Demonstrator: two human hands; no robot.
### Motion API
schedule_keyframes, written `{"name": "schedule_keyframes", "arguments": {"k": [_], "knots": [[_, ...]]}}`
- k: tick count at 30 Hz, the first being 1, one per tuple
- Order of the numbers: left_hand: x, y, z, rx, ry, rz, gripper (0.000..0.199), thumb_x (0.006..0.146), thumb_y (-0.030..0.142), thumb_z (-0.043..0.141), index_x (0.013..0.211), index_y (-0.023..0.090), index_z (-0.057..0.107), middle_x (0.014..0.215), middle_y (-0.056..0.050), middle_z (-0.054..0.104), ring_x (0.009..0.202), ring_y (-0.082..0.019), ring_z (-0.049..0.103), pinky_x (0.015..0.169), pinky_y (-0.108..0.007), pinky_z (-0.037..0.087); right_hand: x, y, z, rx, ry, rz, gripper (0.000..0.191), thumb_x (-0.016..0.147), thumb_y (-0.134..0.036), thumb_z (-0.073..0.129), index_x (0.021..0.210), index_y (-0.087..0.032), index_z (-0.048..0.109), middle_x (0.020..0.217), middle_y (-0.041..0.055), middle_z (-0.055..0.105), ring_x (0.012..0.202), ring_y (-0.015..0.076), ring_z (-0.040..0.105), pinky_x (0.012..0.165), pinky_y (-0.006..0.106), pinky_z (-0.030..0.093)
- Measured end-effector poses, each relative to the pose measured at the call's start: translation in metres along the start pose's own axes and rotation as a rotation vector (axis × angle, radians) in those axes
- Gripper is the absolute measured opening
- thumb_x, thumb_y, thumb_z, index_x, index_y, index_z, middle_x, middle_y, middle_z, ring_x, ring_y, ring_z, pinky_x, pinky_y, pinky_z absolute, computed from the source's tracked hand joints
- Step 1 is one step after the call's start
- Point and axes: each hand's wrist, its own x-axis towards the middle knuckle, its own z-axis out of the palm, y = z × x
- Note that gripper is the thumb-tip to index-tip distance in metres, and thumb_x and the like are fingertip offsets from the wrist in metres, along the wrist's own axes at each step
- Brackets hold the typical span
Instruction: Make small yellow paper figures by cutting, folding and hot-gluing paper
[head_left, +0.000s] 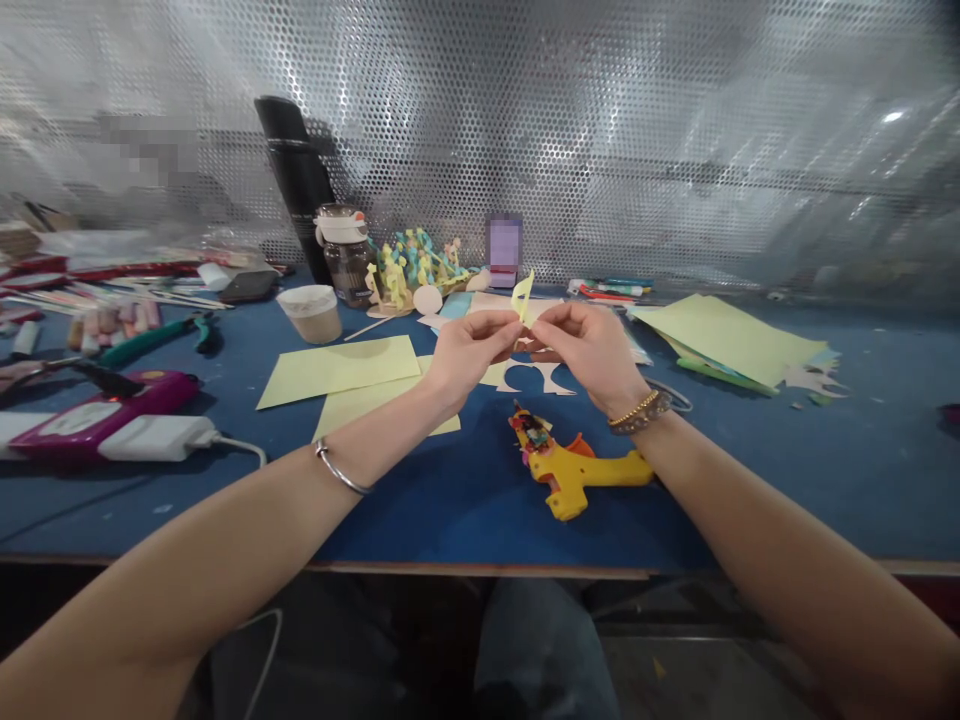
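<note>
Between the fingertips of both hands stands a small yellow paper cutout (pixel 523 292), upright, its lower end hidden by the fingers. My left hand (pixel 474 348) pinches it from the left. From the other side my right hand (pixel 585 345) pinches its base. Below the hands, a yellow hot glue gun (pixel 581 478) lies on its side on the blue table, nozzle pointing away from me. Paper with round holes cut out (pixel 551 378) lies just under the right hand. Two yellow paper sheets (pixel 341 370) overlap to the left.
A paper cup (pixel 310 315), a brown bottle (pixel 346 260) and finished paper figures (pixel 420 265) stand behind. Yellow paper (pixel 739 335) is stacked at right. On the left are pliers (pixel 150 340), a purple power strip (pixel 105 410) and a white charger (pixel 157 438). A perforated metal wall (pixel 600 130) closes the back.
</note>
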Motion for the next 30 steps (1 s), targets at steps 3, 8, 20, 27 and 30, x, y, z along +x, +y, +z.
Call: {"name": "schedule_keyframes", "arguments": {"k": [3, 8, 20, 27, 30], "knots": [[0.0010, -0.0012, -0.0003, 0.011, 0.010, 0.005, 0.021, 0.070, 0.027, 0.070, 0.086, 0.015, 0.066, 0.083, -0.003, 0.069, 0.074, -0.010, 0.063, 0.074, -0.026, 0.049, 0.0004, 0.0009, 0.0000, -0.023, -0.006, -0.040, 0.013, 0.072, -0.027, 0.066, 0.073, -0.019, 0.057, 0.073, 0.0027, 0.065, 0.071, 0.0171, 0.068, 0.065, 0.031, 0.057], [0.0033, -0.0037, -0.0013, 0.019, 0.013, 0.006, 0.023, 0.068, 0.027, 0.072, 0.087, 0.015, 0.067, 0.081, -0.003, 0.068, 0.073, -0.010, 0.062, 0.073, -0.026, 0.048, 0.0008, -0.0001, 0.0005, -0.034, -0.010, -0.047, 0.011, 0.072, -0.027, 0.065, 0.074, -0.018, 0.058, 0.072, 0.0026, 0.065, 0.069, 0.0167, 0.067, 0.063, 0.031, 0.057], [0.0033, -0.0064, -0.0006, -0.051, 0.021, 0.015, 0.028, 0.064, 0.030, 0.076, 0.087, 0.016, 0.069, 0.082, -0.003, 0.070, 0.072, -0.010, 0.061, 0.071, -0.025, 0.048, 0.0043, 0.0053, 0.0012, -0.029, 0.022, -0.084, 0.012, 0.073, -0.028, 0.066, 0.074, -0.019, 0.058, 0.069, 0.0022, 0.066, 0.066, 0.0180, 0.068, 0.058, 0.031, 0.058], [0.0043, -0.0068, -0.0006, -0.029, 0.023, 0.034, 0.025, 0.065, 0.029, 0.074, 0.086, 0.016, 0.069, 0.080, -0.003, 0.069, 0.071, -0.010, 0.061, 0.069, -0.024, 0.048, 0.0042, 0.0031, 0.0025, -0.037, 0.018, -0.114, 0.011, 0.073, -0.026, 0.066, 0.073, -0.020, 0.057, 0.070, 0.0014, 0.065, 0.065, 0.0183, 0.068, 0.058, 0.033, 0.058], [0.0048, -0.0074, -0.0006, -0.023, 0.020, 0.056, 0.024, 0.065, 0.028, 0.074, 0.086, 0.016, 0.069, 0.078, -0.003, 0.069, 0.070, -0.010, 0.061, 0.067, -0.025, 0.047, 0.0036, 0.0022, 0.0033, -0.041, 0.023, -0.123, 0.009, 0.074, -0.023, 0.065, 0.072, -0.020, 0.057, 0.069, 0.0014, 0.066, 0.065, 0.0181, 0.068, 0.056, 0.033, 0.058]]}}
